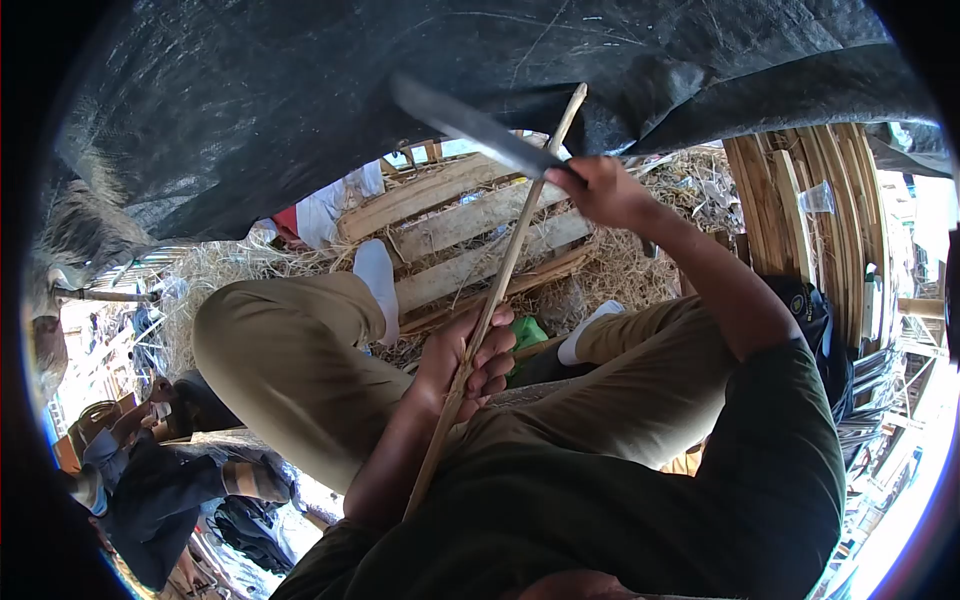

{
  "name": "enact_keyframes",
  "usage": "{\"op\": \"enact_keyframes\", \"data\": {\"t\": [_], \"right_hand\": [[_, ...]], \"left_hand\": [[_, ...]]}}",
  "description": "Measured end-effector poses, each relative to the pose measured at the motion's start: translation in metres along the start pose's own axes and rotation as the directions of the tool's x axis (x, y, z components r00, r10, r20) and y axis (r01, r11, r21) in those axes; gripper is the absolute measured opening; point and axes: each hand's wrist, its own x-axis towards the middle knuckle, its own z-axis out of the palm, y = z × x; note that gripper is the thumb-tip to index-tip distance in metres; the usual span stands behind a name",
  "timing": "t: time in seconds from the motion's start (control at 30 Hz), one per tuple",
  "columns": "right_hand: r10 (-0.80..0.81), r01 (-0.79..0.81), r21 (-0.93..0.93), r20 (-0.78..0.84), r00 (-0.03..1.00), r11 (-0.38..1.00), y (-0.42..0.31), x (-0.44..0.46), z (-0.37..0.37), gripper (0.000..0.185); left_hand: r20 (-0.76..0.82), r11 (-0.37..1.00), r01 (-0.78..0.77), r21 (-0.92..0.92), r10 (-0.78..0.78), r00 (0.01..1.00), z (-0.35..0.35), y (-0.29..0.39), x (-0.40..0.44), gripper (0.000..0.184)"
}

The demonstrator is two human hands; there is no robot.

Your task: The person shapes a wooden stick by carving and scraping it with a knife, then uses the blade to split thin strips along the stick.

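1. While the head view shows the left hand [465, 355] closed around a stick [520, 232], its upper end juts free past the fist; a loose grip could let it twist or bounce under the blade.
2. Right hand [612, 192] is closed on the handle of a big knife [478, 130]. Blade crosses the stick near the top; touching or just in front, can't tell. Far part of blade blurred, so likely moving fast; control of angle matters.
3. Main risk, my call: left hand sits lower on the same stick, in line with any slip down the wood. Blade skidding off a knot or smooth patch could reach the fingers.
4. Stick's lower end slants back to the dark shirt [600, 510]; can't tell if braced there. A hard push could jab the belly.
5. Legs in tan trousers [290, 350] are spread on both sides, white sock [375, 280] beyond the left hand. A missed stroke could swing into a knee or foot.
6. Black sheet [250, 110] hangs close behind the blade; tip could snag or tear it.
7. Planks [460, 225] and straw [685, 195] lie below; uneven footing, judged, could upset balance mid-stroke.
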Motion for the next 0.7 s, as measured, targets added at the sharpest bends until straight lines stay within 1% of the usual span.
{"op": "enact_keyframes", "data": {"t": [0.03,0.1,0.17,0.2,0.3,0.33,0.37,0.43,0.5,0.53,0.63,0.67,0.7], "right_hand": [[0.084,-0.084,0.029,-0.006,0.996,0.996,-0.001,0.004,-0.01,0.036],[0.245,-0.252,0.073,0.095,0.965,0.965,-0.011,0.002,-0.02,0.036],[0.017,-0.025,0.136,0.056,0.998,0.99,-0.03,-0.013,-0.005,0.035],[-0.112,0.115,0.081,-0.05,0.993,0.99,-0.037,-0.016,-0.004,0.038],[0.072,-0.076,0.065,0.064,0.995,0.995,-0.028,-0.006,-0.012,0.041],[0.167,-0.176,0.102,0.09,0.982,0.979,-0.021,0.0,-0.014,0.045],[0.107,-0.109,0.055,0.028,0.994,0.993,-0.014,0.003,-0.019,0.042],[0.124,-0.125,0.063,0.02,0.992,0.99,-0.015,-0.002,-0.02,0.039],[-0.068,0.073,0.122,-0.038,0.997,0.99,-0.037,-0.017,-0.006,0.035],[-0.106,0.114,0.114,-0.077,0.991,0.987,-0.04,-0.018,-0.004,0.035],[0.08,-0.085,0.06,0.085,0.993,0.995,-0.025,-0.005,-0.016,0.036],[0.072,-0.073,0.032,0.012,0.997,0.997,-0.022,0.0,-0.02,0.038],[0.151,-0.155,0.062,0.059,0.987,0.986,-0.02,-0.001,-0.021,0.039]], "left_hand": [[-0.001,1.0,-0.003,0.006,0.003,1.0,0.001,-0.001,0.0,0.027],[0.007,1.0,0.011,0.02,-0.011,1.0,0.003,-0.002,-0.004,0.027],[-0.003,1.0,0.011,0.022,-0.011,1.0,0.005,-0.002,-0.007,0.027],[-0.021,1.0,0.015,0.017,-0.014,1.0,0.005,-0.002,-0.009,0.028],[-0.051,0.999,0.025,0.037,-0.023,0.998,0.005,-0.003,-0.008,0.028],[-0.049,0.999,0.012,0.048,-0.01,0.999,0.006,-0.002,-0.006,0.029],[-0.037,0.998,0.01,0.059,-0.008,0.999,0.006,-0.002,-0.006,0.028],[-0.011,0.996,0.006,0.083,-0.006,1.0,0.005,-0.004,-0.01,0.027],[0.004,0.998,-0.003,0.061,0.003,1.0,0.004,-0.004,-0.014,0.027],[0.008,0.999,-0.003,0.049,0.002,1.0,0.004,-0.005,-0.015,0.027],[-0.042,0.999,0.001,0.047,0.001,0.999,0.007,-0.003,-0.011,0.027],[-0.044,0.998,-0.001,0.063,0.004,0.999,0.008,-0.003,-0.011,0.027],[-0.045,0.997,-0.002,0.078,0.006,0.999,0.007,-0.004,-0.013,0.028]]}}
